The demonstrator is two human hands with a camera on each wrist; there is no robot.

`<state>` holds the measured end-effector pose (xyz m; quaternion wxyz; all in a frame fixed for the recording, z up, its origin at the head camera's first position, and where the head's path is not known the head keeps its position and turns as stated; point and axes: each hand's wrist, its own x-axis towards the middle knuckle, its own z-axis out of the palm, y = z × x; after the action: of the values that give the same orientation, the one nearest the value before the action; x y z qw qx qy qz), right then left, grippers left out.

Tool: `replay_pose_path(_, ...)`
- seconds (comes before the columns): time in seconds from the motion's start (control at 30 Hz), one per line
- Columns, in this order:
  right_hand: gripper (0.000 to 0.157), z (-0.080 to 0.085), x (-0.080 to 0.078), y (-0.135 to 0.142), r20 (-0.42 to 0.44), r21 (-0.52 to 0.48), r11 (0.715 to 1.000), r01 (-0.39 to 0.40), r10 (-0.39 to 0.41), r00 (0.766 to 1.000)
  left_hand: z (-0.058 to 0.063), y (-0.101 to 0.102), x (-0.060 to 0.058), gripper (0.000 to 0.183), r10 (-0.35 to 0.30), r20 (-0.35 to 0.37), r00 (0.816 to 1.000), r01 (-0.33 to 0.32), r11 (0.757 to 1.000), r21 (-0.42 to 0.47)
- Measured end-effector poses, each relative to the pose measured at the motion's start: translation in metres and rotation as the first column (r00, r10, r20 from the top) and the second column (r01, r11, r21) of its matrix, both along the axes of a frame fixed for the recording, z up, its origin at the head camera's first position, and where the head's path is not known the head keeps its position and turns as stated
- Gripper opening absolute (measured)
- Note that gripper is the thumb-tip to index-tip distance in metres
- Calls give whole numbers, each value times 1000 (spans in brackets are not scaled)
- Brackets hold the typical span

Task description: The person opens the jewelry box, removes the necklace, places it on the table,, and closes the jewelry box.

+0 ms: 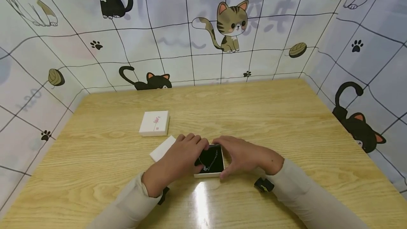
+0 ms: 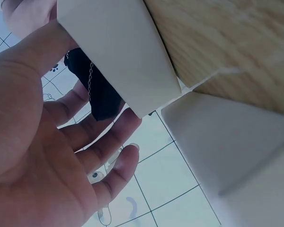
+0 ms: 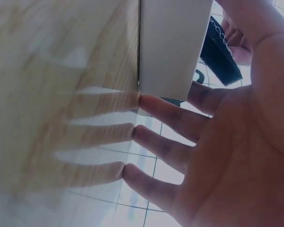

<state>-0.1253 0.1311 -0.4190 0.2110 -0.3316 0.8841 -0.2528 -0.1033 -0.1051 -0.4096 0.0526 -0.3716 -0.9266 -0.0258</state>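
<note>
An open white jewelry box [image 1: 207,175] lies on the table between both hands, with a black pad [image 1: 213,163] inside. A silver chain necklace [image 1: 210,165] with a small pendant lies across the pad. In the right wrist view the pad [image 3: 220,54] stands tilted above the box wall. My left hand [image 1: 186,154] pinches the pad at its left side, thumb near, fingers at the back; the exact contact is partly hidden. My right hand [image 1: 243,154] grips the box's right side, thumb at the front corner and fingers at the back.
Behind and left stands a white box [image 1: 154,123] with a pink flower print. A plain white piece [image 1: 163,147], perhaps a lid, lies partly behind my left hand. Cat-print sheets [image 1: 197,38] wall in the wooden table [image 1: 270,116] at the back and sides.
</note>
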Motion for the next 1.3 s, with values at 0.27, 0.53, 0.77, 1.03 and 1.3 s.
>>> replay_pose_path(0.27,100,-3,0,1,0,8,1000,1,-1,1000,3,-2,0,53,-4,12,1000,4,1000,27)
replay_pose_path(0.53,101,-2,0,0,14,8,1000,8,-8,1000,4,-3,0,51,-3,35,999,2,999,48)
replay_pose_path(0.77,100,-4,-1,2,12,-3,1000,1,-1,1000,5,-1,-2,52,-11,130,991,4,999,54)
replay_pose_path(1.03,98,-4,-2,0,0,-26,1000,-12,12,1000,6,-4,-1,56,5,126,992,-11,999,47)
replay_pose_path(1.3,95,-5,-1,0,-14,-37,999,-11,10,1000,5,-3,0,53,24,141,990,-28,999,28)
